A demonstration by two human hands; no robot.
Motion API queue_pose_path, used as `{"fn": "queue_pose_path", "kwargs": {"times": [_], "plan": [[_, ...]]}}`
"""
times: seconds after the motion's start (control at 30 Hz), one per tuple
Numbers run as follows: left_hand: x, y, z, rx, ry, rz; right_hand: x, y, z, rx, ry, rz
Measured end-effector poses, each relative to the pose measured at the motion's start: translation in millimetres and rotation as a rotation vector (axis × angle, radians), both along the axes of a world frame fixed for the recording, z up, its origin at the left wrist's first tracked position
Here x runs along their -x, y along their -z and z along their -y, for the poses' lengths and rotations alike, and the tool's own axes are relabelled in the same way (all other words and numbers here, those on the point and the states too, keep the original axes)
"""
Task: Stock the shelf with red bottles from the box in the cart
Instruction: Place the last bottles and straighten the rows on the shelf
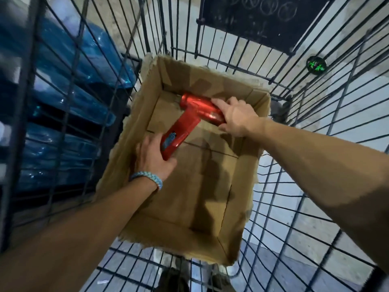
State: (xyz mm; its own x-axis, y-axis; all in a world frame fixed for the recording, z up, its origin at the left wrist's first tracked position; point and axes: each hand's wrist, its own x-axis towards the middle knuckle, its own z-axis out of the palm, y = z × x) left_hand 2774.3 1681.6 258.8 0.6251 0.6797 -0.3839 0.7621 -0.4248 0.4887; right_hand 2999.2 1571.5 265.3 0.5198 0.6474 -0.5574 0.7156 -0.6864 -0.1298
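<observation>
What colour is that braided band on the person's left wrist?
Light blue, with a woven pattern; the head view shows the braided wristband clearly.

Nothing here can actually be read. The dark board (263,20) at the upper right of the frame carries faint chalk-like circles with marks inside, all too smeared to make out. The red bottle (181,128) left of centre has a small blue-grey label (168,142), blurred. A round black disc (316,63) at the right shows green marks, illegible.
</observation>
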Motion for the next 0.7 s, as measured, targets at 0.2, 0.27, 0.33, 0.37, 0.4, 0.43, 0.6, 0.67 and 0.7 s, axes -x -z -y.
{"fn": "queue_pose_path", "kwargs": {"times": [0.2,0.27,0.33,0.37,0.4,0.43,0.6,0.67,0.7], "plan": [[0.0,-21.3,6.7,0.086,0.032,0.152,35.8,7.3,5.7,0.078,-0.084,-0.116],[1.5,-26.6,10.2,0.118,0.005,0.177,45.6,4.3,4.9,0.062,-0.075,-0.169],[2.4,-32.1,11.9,0.137,-0.045,0.195,47.0,-5.9,2.7,0.038,0.008,-0.282],[2.6,-35.1,12.5,0.146,-0.074,0.201,45.6,-10.0,1.9,-0.013,0.094,-0.384],[2.9,-38.5,13.0,0.153,-0.104,0.209,44.7,-14.9,2.6,-0.078,0.203,-0.508],[3.2,-41.7,14.0,0.154,-0.129,0.216,44.2,-17.9,2.8,-0.133,0.32,-0.638],[7.3,-57.5,20.7,0.141,-0.192,0.213,44.1,-34.7,2.0,-0.367,0.824,-1.094],[7.7,-64.7,22.6,0.124,-0.209,0.215,40.5,-49.7,5.8,-0.381,0.909,-1.236],[8.0,-69.8,23.8,0.121,-0.223,0.216,38.6,-58.0,7.8,-0.379,0.905,-1.293]]}}
